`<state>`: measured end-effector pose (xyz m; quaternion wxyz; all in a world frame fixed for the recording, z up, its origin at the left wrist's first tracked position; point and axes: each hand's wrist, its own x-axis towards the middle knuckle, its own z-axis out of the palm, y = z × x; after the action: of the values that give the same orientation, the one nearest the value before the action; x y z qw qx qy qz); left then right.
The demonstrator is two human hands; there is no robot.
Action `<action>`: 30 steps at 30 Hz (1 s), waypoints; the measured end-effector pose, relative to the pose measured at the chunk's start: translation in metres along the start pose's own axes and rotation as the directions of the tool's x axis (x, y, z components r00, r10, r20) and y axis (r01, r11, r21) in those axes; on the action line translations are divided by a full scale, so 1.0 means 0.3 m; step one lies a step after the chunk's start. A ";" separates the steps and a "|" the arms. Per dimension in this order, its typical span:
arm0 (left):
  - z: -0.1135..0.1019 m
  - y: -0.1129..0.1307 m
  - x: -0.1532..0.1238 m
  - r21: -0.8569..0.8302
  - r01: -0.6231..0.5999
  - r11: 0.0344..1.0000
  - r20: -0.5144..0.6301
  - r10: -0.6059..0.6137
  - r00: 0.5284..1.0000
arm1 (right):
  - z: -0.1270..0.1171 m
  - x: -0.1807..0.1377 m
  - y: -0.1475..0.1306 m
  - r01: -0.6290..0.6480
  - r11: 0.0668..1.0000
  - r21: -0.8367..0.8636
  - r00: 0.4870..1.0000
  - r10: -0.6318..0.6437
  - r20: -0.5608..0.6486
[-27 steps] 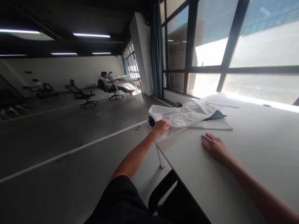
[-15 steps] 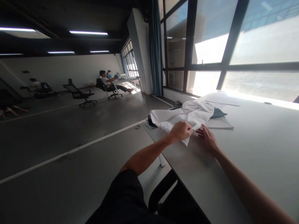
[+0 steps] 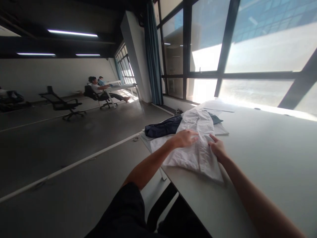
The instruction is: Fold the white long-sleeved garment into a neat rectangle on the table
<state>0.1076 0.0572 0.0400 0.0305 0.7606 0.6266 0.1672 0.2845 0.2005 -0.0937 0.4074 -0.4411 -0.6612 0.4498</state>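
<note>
1. Cloth, white and creased (image 3: pixel 190 157), lies across the near left part of the table (image 3: pixel 262 158), its lower end spread toward us. Wrinkles run along its length; we judge that pressing them flat unevenly could set creases or skew the fabric.

2. Our left hand (image 3: pixel 185 138) rests on top of it, fingers loosely extended rather than clenched. If that hand dragged sideways, the layer beneath might bunch up.

3. Our right hand (image 3: pixel 218 148) touches the cloth's right side with thumb and fingers parted (whether a fold is pinched between them, we cannot tell). A weak hold there could let the margin slip, while a hard tug could pull the whole piece askew.

4. Part of the white cloth reaches the table's left edge, above the floor (image 3: pixel 99 185). Too much weight past that edge, we think, could make it slide off.

5. Navy fabric (image 3: pixel 162 128) sits just beside it on the left, and a grey-green piece (image 3: pixel 216 118) shows at its far right. Either could snag or shift if we pulled on the white one without lifting.
</note>
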 end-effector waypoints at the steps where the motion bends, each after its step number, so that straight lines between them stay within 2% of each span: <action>1: -0.008 -0.038 -0.002 0.061 0.044 0.997 -0.001 -0.044 0.999 | -0.005 0.004 0.002 0.005 1.000 -0.007 1.000 -0.005 0.002; 3: 0.010 -0.101 -0.001 0.170 0.128 0.977 0.020 -0.133 0.991 | -0.032 0.015 0.012 0.015 1.000 -0.028 1.000 -0.015 -0.007; 5: 0.070 -0.134 0.008 0.221 0.138 0.966 0.074 -0.158 0.985 | -0.085 0.025 0.030 0.022 0.998 -0.053 1.000 -0.023 -0.016; 9: 0.247 -0.096 0.042 0.183 0.010 0.983 0.119 -0.032 0.992 | -0.254 0.008 0.081 0.080 0.988 -0.129 0.997 -0.081 -0.003; 12: 0.345 -0.013 0.079 0.151 -0.063 0.987 0.123 0.045 0.991 | -0.406 -0.048 0.126 0.159 0.951 -0.264 0.987 -0.157 0.027; 16: 0.412 0.107 0.156 0.093 -0.178 0.980 0.159 0.162 0.974 | -0.600 -0.136 0.187 0.199 0.852 -0.485 0.978 -0.207 0.037; 20: 0.484 0.244 0.258 0.028 -0.240 0.970 0.177 0.231 0.957 | -0.767 -0.237 0.233 0.097 0.769 -0.632 0.986 -0.161 -0.044; 23: 0.544 0.359 0.326 -0.022 -0.279 0.960 0.208 0.278 0.938 | -0.871 -0.353 0.243 0.001 0.701 -0.713 0.982 -0.134 -0.131; 27: 0.606 0.502 0.375 -0.083 -0.378 0.922 0.236 0.387 0.892 | -0.993 -0.517 0.208 -0.133 0.577 -0.806 0.967 -0.105 -0.234; 30: 0.639 0.576 0.380 -0.107 -0.415 0.903 0.202 0.429 0.881 | -1.074 -0.578 0.161 -0.211 0.456 -0.865 0.957 -0.083 -0.278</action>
<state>0.3448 0.1616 -0.0718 0.0856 0.8912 0.4334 0.1033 0.6449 0.1217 -0.0794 0.1898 -0.6718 -0.7159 -0.0123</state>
